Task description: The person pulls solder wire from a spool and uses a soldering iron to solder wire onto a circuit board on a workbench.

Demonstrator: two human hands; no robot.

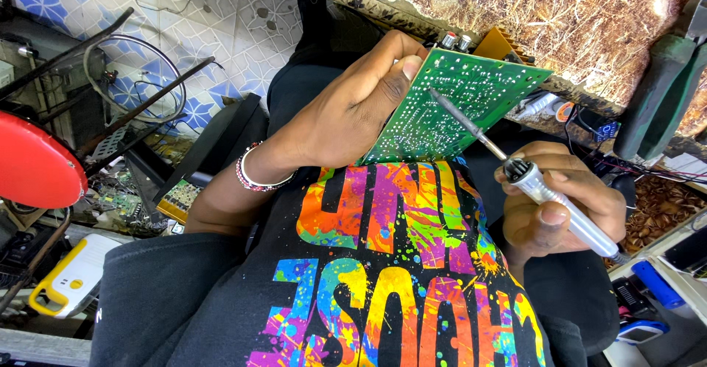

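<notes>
2 hands are busy at our chest. Our left hand (353, 109) pinches the green board (453, 105) by its 9 o'clock edge, thumb on the solder side, fingers curled behind, holding it tilted. Our right hand (563, 205) wraps closed around the iron (545, 190); its tip (434, 94) points to 10 o'clock and rests on the board's middle, at 3 o'clock from our left thumb.

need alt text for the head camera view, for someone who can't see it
A person's left hand holds a green circuit board tilted up in front of their chest, while the right hand grips a soldering iron with its tip touching the board's solder side. They wear a black shirt with bright splattered lettering and a beaded bracelet.
</notes>
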